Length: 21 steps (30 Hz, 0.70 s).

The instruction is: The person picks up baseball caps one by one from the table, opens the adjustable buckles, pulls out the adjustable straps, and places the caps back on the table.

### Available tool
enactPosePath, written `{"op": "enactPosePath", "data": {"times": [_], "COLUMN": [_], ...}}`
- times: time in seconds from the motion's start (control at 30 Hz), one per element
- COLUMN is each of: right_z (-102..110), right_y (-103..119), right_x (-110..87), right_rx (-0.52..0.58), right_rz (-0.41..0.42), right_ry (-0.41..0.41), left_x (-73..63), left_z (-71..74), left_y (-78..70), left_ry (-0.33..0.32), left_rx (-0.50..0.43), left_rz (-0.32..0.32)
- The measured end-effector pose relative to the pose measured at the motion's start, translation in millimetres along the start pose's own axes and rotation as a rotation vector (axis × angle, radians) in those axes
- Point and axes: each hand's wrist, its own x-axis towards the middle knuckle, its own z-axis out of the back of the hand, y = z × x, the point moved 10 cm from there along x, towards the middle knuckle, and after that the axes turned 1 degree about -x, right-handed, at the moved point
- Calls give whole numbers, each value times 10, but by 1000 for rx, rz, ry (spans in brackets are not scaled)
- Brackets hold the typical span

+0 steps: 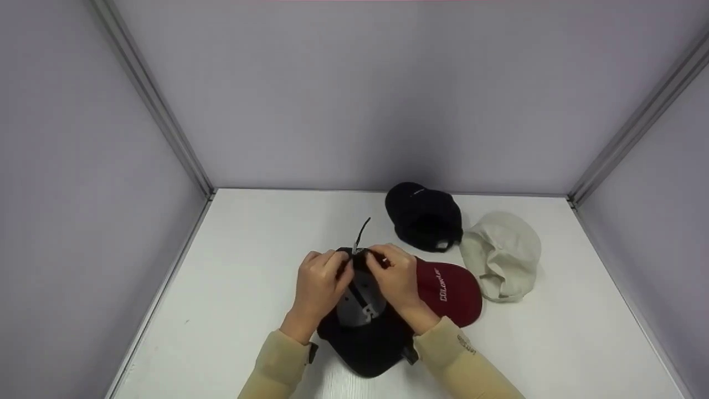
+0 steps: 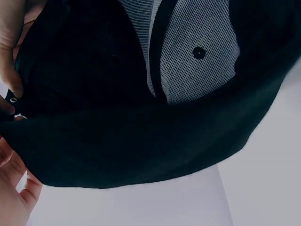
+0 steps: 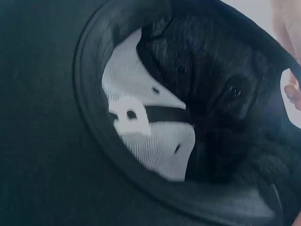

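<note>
A black baseball cap (image 1: 368, 354) with a grey section and a pale letter lies with its brim toward me. Its inside, with whitish lining (image 3: 157, 150), shows in the right wrist view. At the cap's far edge a thin black strap (image 1: 363, 230) sticks up from a small shiny buckle (image 1: 355, 248). My left hand (image 1: 318, 280) pinches the cap's edge just left of the buckle. On the other side, my right hand (image 1: 397, 277) pinches the edge close to the buckle. Fingers hide part of the strap and the closure.
A red cap (image 1: 457, 293) with white lettering lies right of the black one, partly behind my right hand. Behind it are another black cap (image 1: 424, 216) and a crumpled cream cap (image 1: 507, 252). The white table (image 1: 238, 282) is bounded by grey panels (image 1: 332, 100).
</note>
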Motion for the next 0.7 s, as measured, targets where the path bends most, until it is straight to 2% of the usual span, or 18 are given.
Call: {"op": "enactPosePath", "data": {"times": [0.13, 0.23, 0.53, 0.7], "right_z": [-18, -2, 70, 90], "right_y": [40, 65, 3, 13], "right_x": [4, 7, 27, 47], "right_rx": [22, 38, -9, -28], "right_rz": [53, 73, 44, 60], "right_ry": [30, 20, -36, -47], "left_x": [35, 58, 67, 39], "left_z": [17, 22, 44, 62], "left_y": [6, -16, -46, -10], "left_ry": [-7, -3, -2, -4], "left_rx": [-9, -5, -9, -20], "left_rz": [17, 13, 1, 18]}}
